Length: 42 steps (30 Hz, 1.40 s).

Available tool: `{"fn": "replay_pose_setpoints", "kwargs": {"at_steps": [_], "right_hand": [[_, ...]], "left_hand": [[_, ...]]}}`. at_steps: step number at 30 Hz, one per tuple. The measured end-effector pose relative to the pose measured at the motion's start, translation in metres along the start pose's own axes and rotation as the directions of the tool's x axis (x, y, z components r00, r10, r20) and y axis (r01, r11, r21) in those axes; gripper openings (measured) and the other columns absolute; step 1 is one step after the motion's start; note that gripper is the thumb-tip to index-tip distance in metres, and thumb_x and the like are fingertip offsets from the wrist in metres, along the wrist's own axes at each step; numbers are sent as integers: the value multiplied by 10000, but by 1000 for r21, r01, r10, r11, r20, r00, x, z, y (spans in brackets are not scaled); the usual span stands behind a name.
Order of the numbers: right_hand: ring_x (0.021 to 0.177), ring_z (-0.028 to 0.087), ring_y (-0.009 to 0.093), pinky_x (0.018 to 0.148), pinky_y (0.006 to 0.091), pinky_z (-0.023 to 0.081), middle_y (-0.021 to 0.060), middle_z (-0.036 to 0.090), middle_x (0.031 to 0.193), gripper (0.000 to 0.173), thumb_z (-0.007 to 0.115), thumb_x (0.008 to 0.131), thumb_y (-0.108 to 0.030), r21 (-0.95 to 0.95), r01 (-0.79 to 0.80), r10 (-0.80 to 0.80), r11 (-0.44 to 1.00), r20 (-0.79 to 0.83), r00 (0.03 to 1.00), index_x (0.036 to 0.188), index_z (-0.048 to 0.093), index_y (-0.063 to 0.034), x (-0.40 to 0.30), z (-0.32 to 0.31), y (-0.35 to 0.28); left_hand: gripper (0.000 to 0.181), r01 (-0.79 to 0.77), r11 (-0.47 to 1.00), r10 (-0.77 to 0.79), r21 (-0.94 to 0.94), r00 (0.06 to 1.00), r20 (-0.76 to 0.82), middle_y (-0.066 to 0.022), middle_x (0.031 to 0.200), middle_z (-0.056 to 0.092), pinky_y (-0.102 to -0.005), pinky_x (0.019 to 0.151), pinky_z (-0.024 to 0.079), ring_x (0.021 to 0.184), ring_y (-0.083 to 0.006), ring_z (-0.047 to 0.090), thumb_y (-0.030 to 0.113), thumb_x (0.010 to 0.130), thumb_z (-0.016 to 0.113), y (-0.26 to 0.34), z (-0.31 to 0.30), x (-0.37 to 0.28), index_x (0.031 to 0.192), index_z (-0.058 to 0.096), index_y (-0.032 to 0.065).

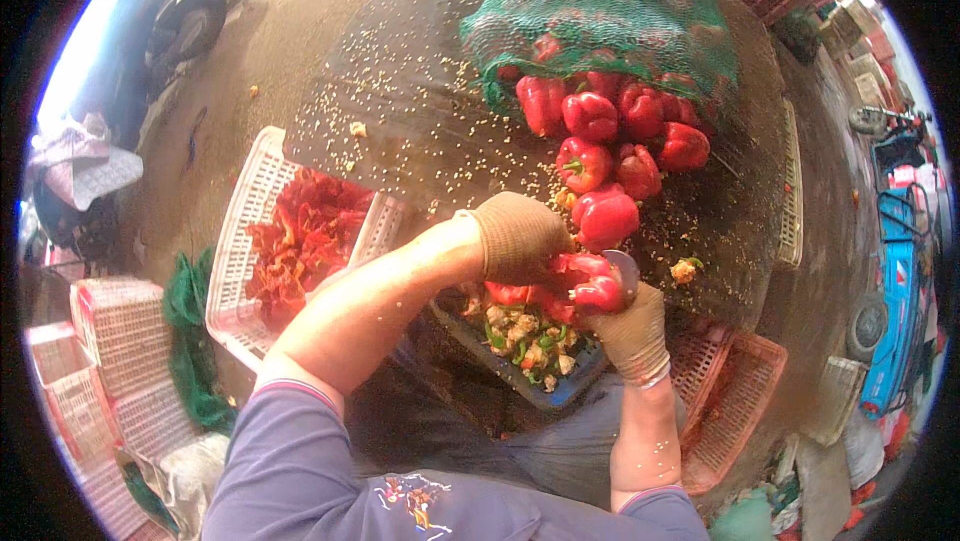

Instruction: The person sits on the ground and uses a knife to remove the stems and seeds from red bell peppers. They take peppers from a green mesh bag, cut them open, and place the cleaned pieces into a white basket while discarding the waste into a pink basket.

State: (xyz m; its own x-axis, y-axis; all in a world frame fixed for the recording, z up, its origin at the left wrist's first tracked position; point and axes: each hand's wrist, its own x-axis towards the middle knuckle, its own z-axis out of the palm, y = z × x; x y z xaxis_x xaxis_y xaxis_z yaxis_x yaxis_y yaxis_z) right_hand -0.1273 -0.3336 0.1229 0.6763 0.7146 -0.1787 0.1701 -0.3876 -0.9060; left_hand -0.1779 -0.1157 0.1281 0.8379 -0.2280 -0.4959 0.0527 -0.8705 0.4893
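Note:
Both my hands wear tan knit gloves. My right hand [630, 323] is closed around a cut red bell pepper [596, 286], with a rounded, dark metal-looking piece at its edge that I cannot identify. My left hand [525, 237] is against the left side of red pepper pieces; its fingertips are hidden, so its grip does not show. Just beyond the hands, whole red bell peppers [606, 215] spill from a green mesh sack [592, 23]. Below the hands, a blue container [559, 395] holds pepper cores with green stems. At the left, a white plastic crate [247, 203] holds cut red pepper pieces [300, 233].
Pale seeds [420, 91] and a loose core [684, 271] lie on the dark work surface. Red plastic crates [739, 406] stand at the lower right, stacked crates [127, 338] and green netting [195, 346] at the left. A blue cart [892, 293] is at the far right.

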Motion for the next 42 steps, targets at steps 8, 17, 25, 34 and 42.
{"fn": "replay_pose_setpoints", "kwargs": {"at_steps": [8,17,25,34,42], "right_hand": [[665,653,139,577,271,511,60,711,866,409,828,763,-152,614,-177,282,769,-78,956,1105,661,-1,0,-35,-6],[861,672,152,790,316,564,63,712,995,761,842,748,-145,539,32,134,842,-265,955,1391,455,-16,1,-34,6],[837,707,162,776,347,564,37,740,926,287,821,793,-145,306,-33,78,951,-134,988,1020,714,-7,-6,-28,-22],[652,593,98,608,269,480,106,746,1027,188,733,892,-67,253,156,-102,955,-214,971,1057,656,-20,-14,-20,7],[427,474,51,388,204,375,126,742,1046,148,648,940,-61,532,52,17,845,-124,992,1080,624,-18,-34,-33,-35]], "left_hand": [[262,-534,788,-152,-308,315,-937,-47,841,715,-340,728,555,768,-214,675,304,841,772,-39,15,-8,945,701,74],[305,-335,508,-346,-794,764,-544,-22,866,722,-310,746,543,853,-89,636,304,940,739,-1,12,-17,913,706,2],[302,-155,862,-94,-483,887,-452,-177,890,702,-405,761,542,815,-309,703,270,896,709,29,44,-2,1175,700,154],[210,53,969,-224,-243,606,-763,-163,832,714,-365,714,571,770,-284,729,252,876,722,-5,1,-100,1038,746,120],[443,810,471,-821,-350,257,-510,-213,989,724,-467,845,547,957,-354,721,484,892,624,-114,79,-302,1074,740,97]]}}
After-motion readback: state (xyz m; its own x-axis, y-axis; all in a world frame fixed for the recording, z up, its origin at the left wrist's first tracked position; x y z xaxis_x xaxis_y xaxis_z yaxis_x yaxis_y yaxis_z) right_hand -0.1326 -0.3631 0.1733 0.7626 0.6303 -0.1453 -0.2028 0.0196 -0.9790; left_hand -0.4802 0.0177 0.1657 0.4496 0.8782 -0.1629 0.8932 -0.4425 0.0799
